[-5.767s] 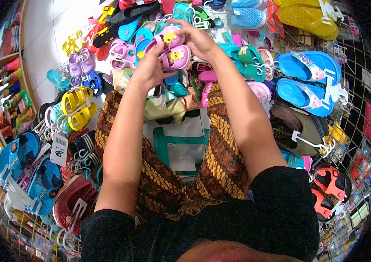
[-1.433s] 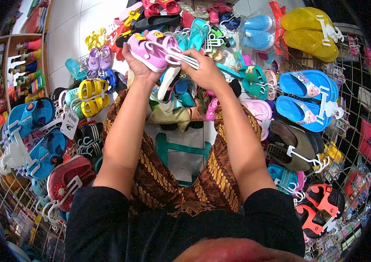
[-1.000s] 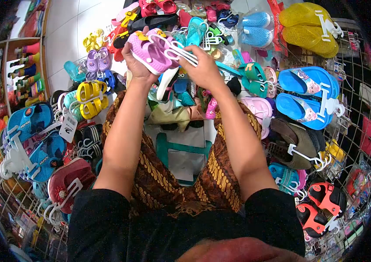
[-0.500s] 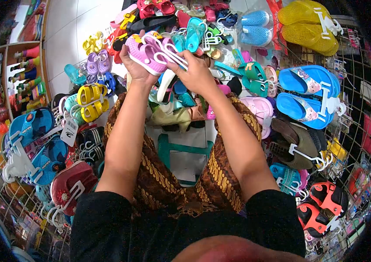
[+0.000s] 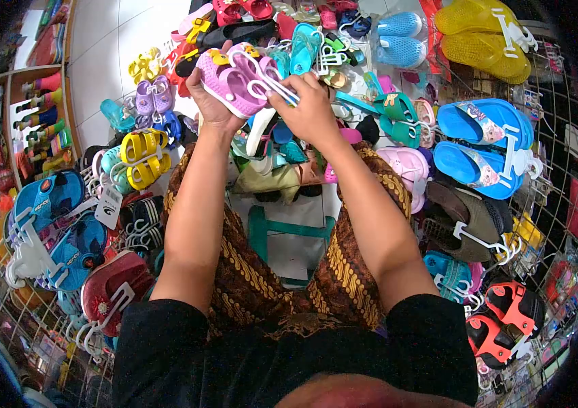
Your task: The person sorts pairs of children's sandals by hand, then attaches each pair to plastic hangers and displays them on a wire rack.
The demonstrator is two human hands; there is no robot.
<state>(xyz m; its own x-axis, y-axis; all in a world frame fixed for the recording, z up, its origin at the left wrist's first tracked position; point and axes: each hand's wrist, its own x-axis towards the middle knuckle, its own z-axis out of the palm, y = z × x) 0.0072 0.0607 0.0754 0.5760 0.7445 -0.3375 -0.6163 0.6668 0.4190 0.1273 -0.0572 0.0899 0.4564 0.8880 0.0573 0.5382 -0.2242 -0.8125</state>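
A pair of small pink sandals (image 5: 238, 81) with yellow decorations is held up over the heap of footwear. My left hand (image 5: 215, 105) grips the pair from below on its left side, fingers partly hidden behind it. On the other side, my right hand (image 5: 304, 109) is closed on the white plastic shoe hanger (image 5: 272, 88) fixed to the sandals. Just below the pair, a white-edged shoe (image 5: 259, 132) lies among other footwear. Turquoise sandals (image 5: 304, 51) are on the pile behind my right hand.
Wire grid racks (image 5: 564, 156) hung with sandals stand on both sides. Yellow sandals (image 5: 145, 160) lie at left, blue slippers (image 5: 482, 146) at right. Between my knees is a green stool-like frame (image 5: 292, 228) on white tile. Wooden shelves (image 5: 37, 115) stand at far left.
My right hand has shifted slightly right and up along the hanger. The pink sandals have turned slightly; my left hand keeps its hold.
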